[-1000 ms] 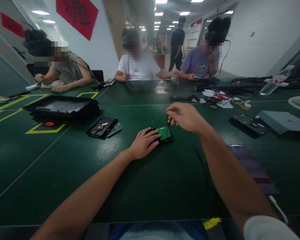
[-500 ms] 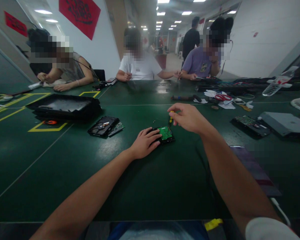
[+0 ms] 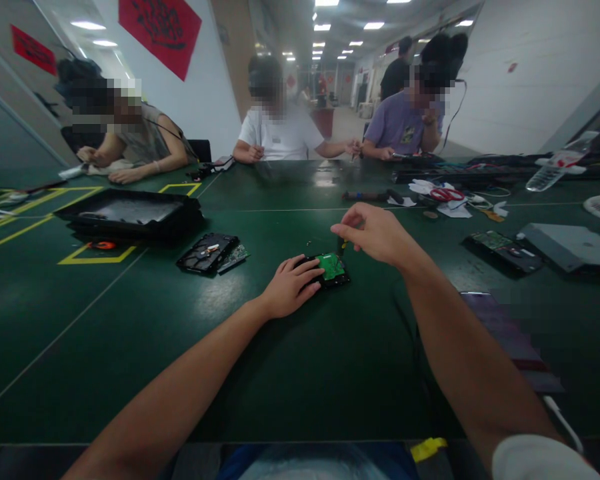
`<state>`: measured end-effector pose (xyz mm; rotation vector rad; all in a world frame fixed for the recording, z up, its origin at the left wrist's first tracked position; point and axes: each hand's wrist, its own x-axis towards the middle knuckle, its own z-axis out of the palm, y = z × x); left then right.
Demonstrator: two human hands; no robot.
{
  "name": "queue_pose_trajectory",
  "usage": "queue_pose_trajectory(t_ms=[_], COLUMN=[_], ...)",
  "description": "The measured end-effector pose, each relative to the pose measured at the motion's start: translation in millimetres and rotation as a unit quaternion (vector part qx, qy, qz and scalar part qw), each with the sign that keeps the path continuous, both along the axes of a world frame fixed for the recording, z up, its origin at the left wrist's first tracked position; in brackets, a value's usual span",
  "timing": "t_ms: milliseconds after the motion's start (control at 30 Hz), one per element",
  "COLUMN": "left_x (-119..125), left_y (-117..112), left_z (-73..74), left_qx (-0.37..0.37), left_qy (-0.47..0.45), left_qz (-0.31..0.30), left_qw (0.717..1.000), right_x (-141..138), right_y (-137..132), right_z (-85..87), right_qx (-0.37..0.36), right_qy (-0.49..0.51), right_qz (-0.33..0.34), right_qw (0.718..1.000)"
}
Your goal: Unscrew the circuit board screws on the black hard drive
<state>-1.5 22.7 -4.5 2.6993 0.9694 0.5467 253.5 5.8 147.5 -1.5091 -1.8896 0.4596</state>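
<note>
A small hard drive (image 3: pixel 331 269) with a green circuit board on top lies on the green table (image 3: pixel 130 333) in front of me. My left hand (image 3: pixel 289 288) rests on its left side, fingers spread flat over it. My right hand (image 3: pixel 375 233) hovers just above and right of the drive, its fingers pinched round the top of a small screwdriver (image 3: pixel 343 246) with a yellow and black handle. The screwdriver stands nearly upright, with its tip at the drive's far right corner.
Another opened drive (image 3: pixel 207 253) lies to the left, by a black tray (image 3: pixel 127 213). On the right lie a drive (image 3: pixel 503 244), a grey box (image 3: pixel 563 243), red scissors (image 3: pixel 445 194) and a phone (image 3: pixel 505 337). Three people sit at the far edge.
My right hand has dropped slightly and closed down over the screwdriver, hiding more of its handle. My left hand has stayed on the drive. A person in the background has walked further right.
</note>
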Motion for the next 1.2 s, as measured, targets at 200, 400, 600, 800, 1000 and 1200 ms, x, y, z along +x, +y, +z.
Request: queue_pose_trajectory(t_ms=[200, 400, 600, 800, 1000, 1200], left_x=[-0.3, -0.2, -0.4, 0.7, 0.4, -0.1], left_y=[1.5, 1.3, 0.6, 0.1, 0.5, 0.1], left_z=[-2.8, -2.4, -1.3, -0.7, -0.5, 0.5], left_qx=[0.004, 0.003, 0.001, 0.004, 0.000, -0.003], left_qy=[0.001, -0.004, 0.000, -0.001, -0.006, -0.006], left_qz=[0.000, 0.001, 0.001, 0.001, -0.003, 0.000], left_qw=[1.000, 1.000, 1.000, 1.000, 1.000, 1.000], right_x=[-1.9, -1.3, -1.9, -3.0, -1.4, 0.6], right_y=[-0.9, 1.5, -1.9, 3.5, 3.0, 0.5], right_z=[0.6, -0.6, 1.9, -5.3, -1.8, -0.3], right_qx=[-0.020, -0.008, -0.014, -0.048, -0.027, -0.005], right_qy=[0.006, -0.015, -0.012, 0.049, 0.012, 0.004], right_qz=[0.032, 0.032, 0.030, 0.056, 0.061, 0.012], right_qw=[0.999, 0.999, 0.999, 0.996, 0.998, 1.000])
